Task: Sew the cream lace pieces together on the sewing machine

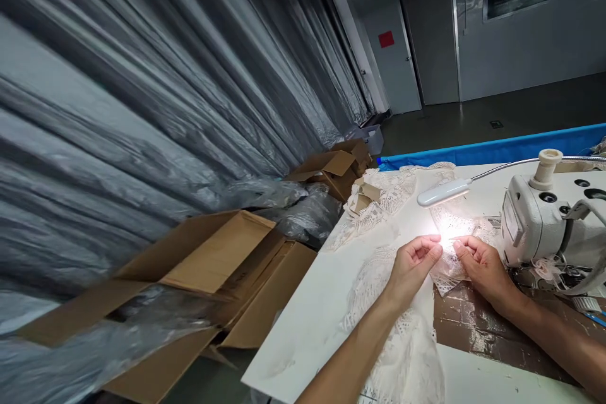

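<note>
Farthest left of the sewing machine [530,221] hangs a silvery curtain [165,76]. Between the two, nearer the curtain than the machine, stands 1 open cardboard box [218,252] with its flaps spread. The white bench [312,322] runs under the machine and out to its left. On that side, beyond the machine, lies a lace pile [398,189]; nearer the viewer than the machine, a lace length [411,353] stretches under the forearm.

The left hand [413,263] pinches lace fabric [447,271] between thumb and fingers, just left of the machine. Glare partly hides the grip. Above this fabric hangs a lit lamp [442,192]. Nearer the machine, the right hand [485,268] pinches the same fabric, thumb against forefinger. On top of the machine stands 1 cream spool [546,170].
</note>
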Demonstrator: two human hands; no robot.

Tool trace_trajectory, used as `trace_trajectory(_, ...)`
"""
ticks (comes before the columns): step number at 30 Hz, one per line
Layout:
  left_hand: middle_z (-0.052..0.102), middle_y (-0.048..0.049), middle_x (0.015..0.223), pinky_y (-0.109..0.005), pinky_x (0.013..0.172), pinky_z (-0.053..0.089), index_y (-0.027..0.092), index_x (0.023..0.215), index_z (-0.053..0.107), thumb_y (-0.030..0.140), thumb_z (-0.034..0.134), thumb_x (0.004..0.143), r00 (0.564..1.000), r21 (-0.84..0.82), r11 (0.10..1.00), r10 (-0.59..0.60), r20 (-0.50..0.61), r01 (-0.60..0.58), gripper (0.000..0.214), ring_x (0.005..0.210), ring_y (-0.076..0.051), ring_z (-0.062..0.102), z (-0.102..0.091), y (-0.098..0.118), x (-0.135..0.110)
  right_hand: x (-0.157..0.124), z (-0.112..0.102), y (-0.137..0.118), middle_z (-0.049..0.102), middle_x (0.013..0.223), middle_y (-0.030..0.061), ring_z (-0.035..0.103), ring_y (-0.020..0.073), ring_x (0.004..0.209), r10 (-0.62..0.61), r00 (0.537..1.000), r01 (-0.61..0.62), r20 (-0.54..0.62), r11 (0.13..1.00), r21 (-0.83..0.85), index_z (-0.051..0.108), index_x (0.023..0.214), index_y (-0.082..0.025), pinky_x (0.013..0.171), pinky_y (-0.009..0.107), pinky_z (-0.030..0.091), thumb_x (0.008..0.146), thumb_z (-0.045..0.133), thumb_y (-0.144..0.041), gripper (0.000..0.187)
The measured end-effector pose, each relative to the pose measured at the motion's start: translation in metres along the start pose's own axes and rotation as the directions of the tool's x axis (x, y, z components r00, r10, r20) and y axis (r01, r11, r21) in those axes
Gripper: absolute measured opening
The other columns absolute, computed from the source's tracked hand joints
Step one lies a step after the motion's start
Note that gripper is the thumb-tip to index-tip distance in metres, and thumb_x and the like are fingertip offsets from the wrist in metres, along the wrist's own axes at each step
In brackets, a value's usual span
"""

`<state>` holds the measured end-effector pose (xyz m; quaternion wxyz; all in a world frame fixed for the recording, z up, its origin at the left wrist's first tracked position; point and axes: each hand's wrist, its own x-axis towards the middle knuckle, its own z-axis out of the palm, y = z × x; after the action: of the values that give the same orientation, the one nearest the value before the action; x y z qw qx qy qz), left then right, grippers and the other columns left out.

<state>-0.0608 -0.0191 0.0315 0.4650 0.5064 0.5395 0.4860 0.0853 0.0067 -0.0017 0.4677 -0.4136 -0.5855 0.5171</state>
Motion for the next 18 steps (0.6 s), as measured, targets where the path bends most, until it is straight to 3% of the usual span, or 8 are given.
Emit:
trace_trajectory(3,0.061,-0.0017,0.073,-0.021,0.062,0.042,0.014,0.082,0.062,0.048,0.073,0.069,0.997,-0.137,0.987,-0.079,0.003,0.079,0.038,0.064,-0.011,0.054,0.003,-0.005,0.001,0.001,0.002,0.000,0.061,0.071,0.0040,0.052,0.0176,0.059,0.080,0.997,-0.079,-0.007,0.994,0.082,0.057,0.080,-0.017,0.053,0.029,0.043,0.076,0.052,-0.054,0.038)
trace_trajectory(9,0.068,-0.0036,0.082,-0.023,0.070,0.045,0.015,0.096,0.057,0.037,0.081,0.061,0.997,-0.229,0.972,-0.069,-0.039,0.059,0.048,0.071,-0.012,0.059,0.005,-0.009,0.002,0.001,0.002,-0.001,0.063,0.077,0.0056,0.055,0.0184,0.064,0.080,0.997,-0.078,-0.013,0.987,0.143,0.056,0.085,-0.017,0.053,0.028,0.042,0.074,0.054,-0.053,0.038)
trace_trajectory(15,0.070,-0.0047,0.080,-0.024,0.069,0.046,0.014,0.098,0.055,0.037,0.081,0.060,0.995,-0.212,0.974,-0.090,-0.034,0.081,0.052,0.072,-0.014,0.062,0.006,-0.003,0.002,0.000,0.001,0.012,0.063,0.080,0.0066,0.057,0.0194,0.072,-0.032,0.999,0.033,-0.027,0.999,0.018,0.056,0.088,-0.017,0.060,0.029,0.046,0.082,0.048,-0.049,0.034)
trace_trajectory(18,0.070,-0.0052,0.082,-0.023,0.068,0.046,0.014,0.099,0.056,0.037,0.081,0.060,0.995,-0.200,0.976,-0.098,-0.035,0.089,0.051,0.070,-0.013,0.061,0.006,-0.002,0.001,-0.001,0.000,0.016,0.062,0.085,0.0068,0.058,0.0198,0.078,-0.155,0.983,0.144,-0.096,0.983,-0.113,0.056,0.092,-0.018,0.068,0.031,0.048,0.085,0.047,-0.043,0.027)
